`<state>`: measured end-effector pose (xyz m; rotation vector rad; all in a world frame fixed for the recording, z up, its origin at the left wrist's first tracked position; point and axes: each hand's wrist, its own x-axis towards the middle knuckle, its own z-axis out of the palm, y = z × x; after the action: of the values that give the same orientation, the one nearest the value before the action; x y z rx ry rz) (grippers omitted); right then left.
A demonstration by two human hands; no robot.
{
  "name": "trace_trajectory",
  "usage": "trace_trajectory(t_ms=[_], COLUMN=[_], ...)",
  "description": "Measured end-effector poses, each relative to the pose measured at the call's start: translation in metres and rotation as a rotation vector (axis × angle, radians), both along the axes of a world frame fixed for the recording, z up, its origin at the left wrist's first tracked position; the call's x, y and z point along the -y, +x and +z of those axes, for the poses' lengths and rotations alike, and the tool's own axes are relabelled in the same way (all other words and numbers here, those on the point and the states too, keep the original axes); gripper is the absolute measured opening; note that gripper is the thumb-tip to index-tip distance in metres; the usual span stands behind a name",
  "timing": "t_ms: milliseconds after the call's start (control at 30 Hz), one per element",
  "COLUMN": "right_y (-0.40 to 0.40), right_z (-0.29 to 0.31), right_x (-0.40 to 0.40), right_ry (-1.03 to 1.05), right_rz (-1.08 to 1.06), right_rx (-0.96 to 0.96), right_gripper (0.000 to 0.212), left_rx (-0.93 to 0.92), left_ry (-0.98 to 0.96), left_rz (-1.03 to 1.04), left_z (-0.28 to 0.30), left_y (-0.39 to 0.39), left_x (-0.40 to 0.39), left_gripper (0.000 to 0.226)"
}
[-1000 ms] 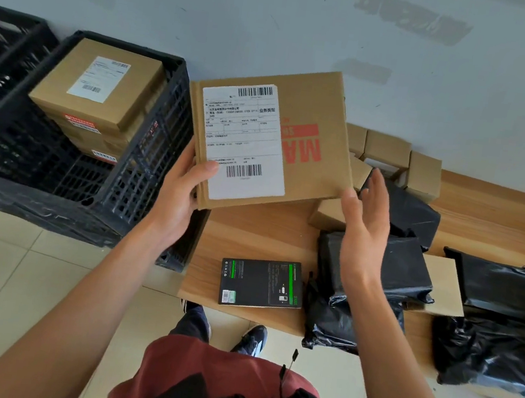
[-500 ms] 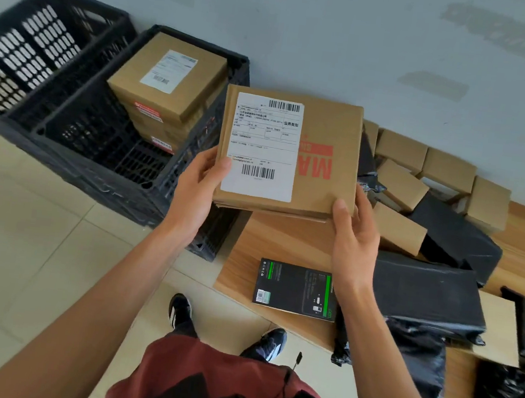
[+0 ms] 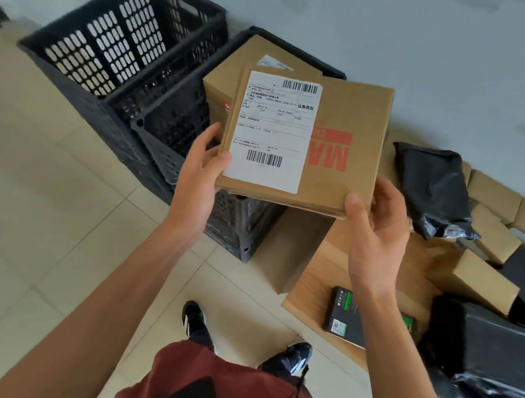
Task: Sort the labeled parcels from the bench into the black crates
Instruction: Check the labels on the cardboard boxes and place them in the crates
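Note:
I hold a flat cardboard parcel (image 3: pixel 332 181) with a white shipping label and red print, label up, in the air above the near black crate (image 3: pixel 177 129). My left hand (image 3: pixel 199 174) grips its lower left corner, thumb on the label edge. My right hand (image 3: pixel 375 226) holds the lower right corner, thumb on top. The near crate has a stack of labeled cardboard boxes (image 3: pixel 221 91) inside. Left of it stands a second black crate (image 3: pixel 107 47); its floor is hidden. More parcels lie on the wooden bench (image 3: pixel 313 287) at the right.
On the bench lie black poly-bag parcels (image 3: pixel 434 187), several small cardboard boxes (image 3: pixel 476 281) and a flat black box with green print (image 3: pixel 344 314). Both crates sit on a tiled floor against a grey wall. My feet (image 3: pixel 193 319) stand by the bench's end.
The parcel has travelled left, off the bench and over the near crate. My right hand came onto its lower right corner. The view swung left toward the crates.

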<state>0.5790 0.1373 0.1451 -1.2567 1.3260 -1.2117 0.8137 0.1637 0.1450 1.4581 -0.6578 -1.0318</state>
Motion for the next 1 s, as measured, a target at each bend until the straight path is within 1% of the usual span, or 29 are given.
trace_trajectory(t_ms=[67,133,233,367,533,733,1000], right_y=[0.030,0.061,0.104,0.145,0.170,0.190,0.207], right_z=[0.005,0.006,0.005,0.000,-0.009,-0.023,-0.060], right_x=[-0.003,-0.004,-0.007,-0.008,0.004,0.037,0.082], right_ry=[-0.037,-0.047,-0.048,-0.024,0.046,0.120,0.307], right_rz=[0.022,0.044,0.073,0.082,0.074,0.094,0.061], right_rx=[0.007,-0.016,-0.026,-0.007,0.010,-0.035,-0.081], right_gripper=[0.047,0.057,0.056,0.054,0.057,0.058,0.058], left_rx=[0.014,0.037,0.043,0.081,0.211,0.271,0.441], left_ry=[-0.038,-0.057,-0.054,-0.037,-0.016,0.010,0.185], left_rz=[-0.014,-0.036,-0.052,-0.057,-0.094,-0.168,-0.312], left_z=[0.005,0.006,0.008,0.009,0.001,-0.017,-0.060], left_y=[0.033,0.065,0.108,0.149,0.184,0.203,0.233], left_x=[-0.002,-0.003,-0.005,0.001,0.022,0.059,0.118], left_gripper=[0.056,0.047,0.037,0.039,0.045,0.049,0.046])
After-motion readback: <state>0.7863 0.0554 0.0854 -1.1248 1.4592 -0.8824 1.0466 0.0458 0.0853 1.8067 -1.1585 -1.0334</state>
